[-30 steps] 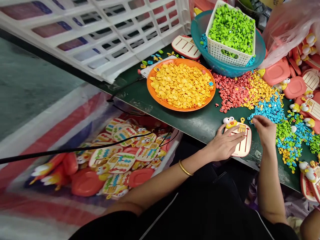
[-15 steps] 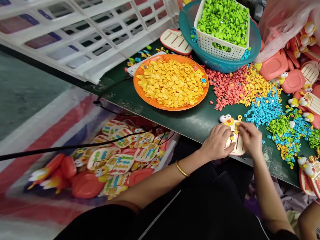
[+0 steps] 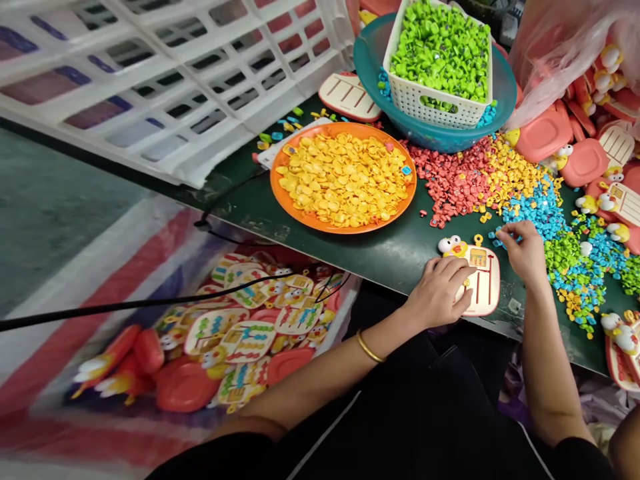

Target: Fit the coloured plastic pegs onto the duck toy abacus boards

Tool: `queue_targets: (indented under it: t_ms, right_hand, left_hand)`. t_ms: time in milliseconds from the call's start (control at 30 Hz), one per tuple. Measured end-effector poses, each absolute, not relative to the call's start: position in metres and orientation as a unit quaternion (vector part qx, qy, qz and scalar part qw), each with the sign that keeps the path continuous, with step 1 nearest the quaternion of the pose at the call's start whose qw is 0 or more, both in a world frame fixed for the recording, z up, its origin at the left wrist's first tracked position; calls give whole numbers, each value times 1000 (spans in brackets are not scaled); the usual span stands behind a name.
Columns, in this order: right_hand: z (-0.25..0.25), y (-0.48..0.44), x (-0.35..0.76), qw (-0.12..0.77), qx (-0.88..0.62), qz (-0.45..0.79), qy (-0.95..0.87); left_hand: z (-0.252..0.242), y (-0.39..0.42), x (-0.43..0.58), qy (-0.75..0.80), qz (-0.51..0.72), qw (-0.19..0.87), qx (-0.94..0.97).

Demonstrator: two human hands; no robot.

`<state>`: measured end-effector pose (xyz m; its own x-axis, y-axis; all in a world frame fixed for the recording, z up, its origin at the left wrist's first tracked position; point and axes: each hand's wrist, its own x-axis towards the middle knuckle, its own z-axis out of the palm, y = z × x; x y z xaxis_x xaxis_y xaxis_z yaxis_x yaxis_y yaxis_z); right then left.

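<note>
A cream toy board (image 3: 484,283) with slots and a yellow duck head (image 3: 453,245) lies at the table's front edge. My left hand (image 3: 441,288) rests over its left side, fingers curled on the board, a small yellow piece near the fingertips. To the right of the board, my right hand (image 3: 525,252) is raised by the blue pieces (image 3: 533,210), thumb and forefinger pinched together; whatever they hold is too small to make out. Red pieces (image 3: 457,180), yellow pieces (image 3: 515,163) and green pieces (image 3: 563,253) lie in heaps beyond and to the right.
An orange plate (image 3: 343,230) of yellow discs stands left of the board. Behind it, a teal basin (image 3: 370,57) bears a white basket (image 3: 440,110) of green pieces. A white crate (image 3: 175,73) is at upper left; finished-looking boards (image 3: 245,340) lie below the table. A black cable crosses there.
My right hand has left the board and moved right and up to the blue pieces. My left hand has stayed on the board. The view has shifted slightly.
</note>
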<state>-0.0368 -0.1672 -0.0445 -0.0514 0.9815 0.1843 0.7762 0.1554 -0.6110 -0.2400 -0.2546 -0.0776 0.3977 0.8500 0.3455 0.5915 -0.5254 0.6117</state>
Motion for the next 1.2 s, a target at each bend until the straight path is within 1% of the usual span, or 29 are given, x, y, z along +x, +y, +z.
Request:
queue_targets:
  t_ms: [100, 233, 400, 500, 633, 767, 833, 900, 967, 1033, 1067, 1200]
  right_hand:
    - [-48, -197, -37, 285, -646, 255, -660]
    - [-56, -223, -47, 341, -668, 212, -626]
    - [-57, -242, -53, 329, -612, 200, -691]
    - [-55, -237, -53, 320, -594, 209, -708]
    - [-53, -231, -53, 283, -568, 227, -739]
    - [-56, -226, -65, 304, -540, 253, -743]
    - [-58, -207, -74, 336, -557, 242, -719]
    - [-58, -178, -81, 352, -611, 196, -681]
    - [-55, -149, -85, 321, -661, 157, -659]
    - [-50, -134, -81, 281, -671, 162, -666]
    - [-49, -135, -76, 279, -665, 174, -670]
    - [-49, -175, -52, 348, -640, 246, -640]
  left_hand:
    - [-78, -252, -242, 438, 321, 220, 811]
    - [-78, -247, -243, 411, 318, 254, 816]
    - [-79, -242, -242, 386, 326, 259, 823]
    - [-82, -243, -241, 402, 336, 242, 816]
    - [-85, -244, -239, 428, 352, 230, 800]
    - [-88, -246, -238, 439, 363, 233, 788]
    - [-88, -247, -238, 440, 360, 233, 789]
    - [-86, -248, -238, 449, 348, 227, 791]
    - [-83, -249, -239, 457, 326, 218, 799]
    - [-80, -250, -239, 456, 310, 213, 807]
    - [-79, -250, -240, 454, 308, 214, 808]
    - [-78, -250, -240, 449, 328, 219, 802]
